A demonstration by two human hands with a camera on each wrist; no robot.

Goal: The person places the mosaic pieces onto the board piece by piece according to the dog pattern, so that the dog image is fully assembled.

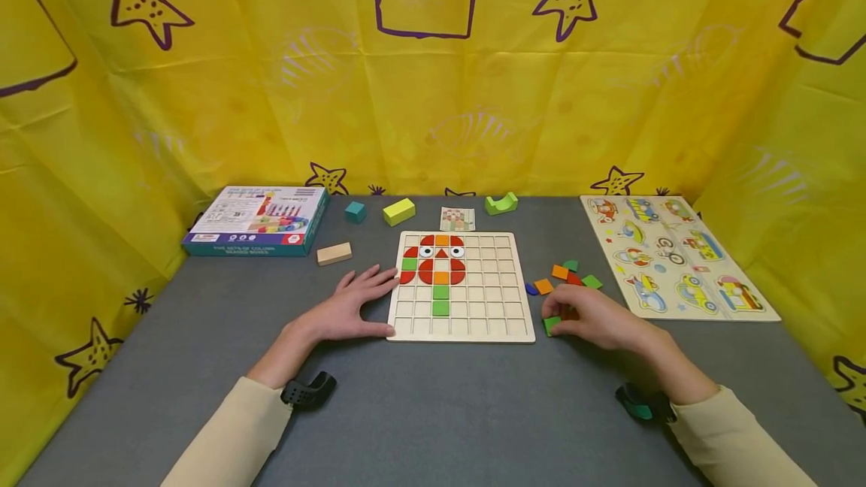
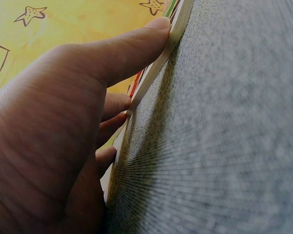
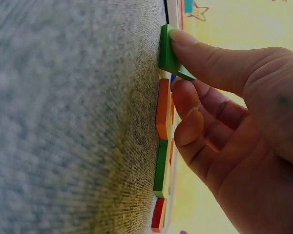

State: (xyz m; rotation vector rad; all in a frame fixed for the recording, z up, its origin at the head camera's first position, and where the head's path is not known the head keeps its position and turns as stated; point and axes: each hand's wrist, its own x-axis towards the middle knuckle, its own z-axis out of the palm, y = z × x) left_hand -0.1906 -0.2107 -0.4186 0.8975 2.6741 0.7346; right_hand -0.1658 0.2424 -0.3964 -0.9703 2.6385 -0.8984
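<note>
A person's right hand (image 1: 595, 316) is pinching a green square tile (image 1: 552, 325) between thumb and fingers, just to the right of a wooden grid board (image 1: 490, 299), near its lower right corner. In the right wrist view the thumb is pressing on the tile's face; whether the tile is touching the table (image 1: 433, 412) is hard to tell. The left hand (image 1: 352, 307) is spreading its fingers, with thumb and fingertips resting against the board's left edge and not gripping any tile.

On the board, red, orange and green pieces are forming a figure with two round eyes (image 1: 457, 252) (white, with dark pupils), and two green squares (image 1: 440, 308) are sitting one below the other beneath it. Beyond the right hand, loose tiles are lying in a small cluster: two orange squares (image 1: 543, 287), a blue piece (image 1: 531, 289), a red piece (image 1: 573, 279) and two greenish ones (image 1: 592, 282).

Behind the board a small pattern card (image 1: 458, 219) is lying between a yellow block (image 1: 399, 212) and a lime-green curved block (image 1: 501, 205). A teal cube (image 1: 355, 211), a plain wooden block (image 1: 334, 254) and a toy box (image 1: 257, 224) are occupying the left side; a vehicle puzzle board (image 1: 686, 265) is lying to the right.
</note>
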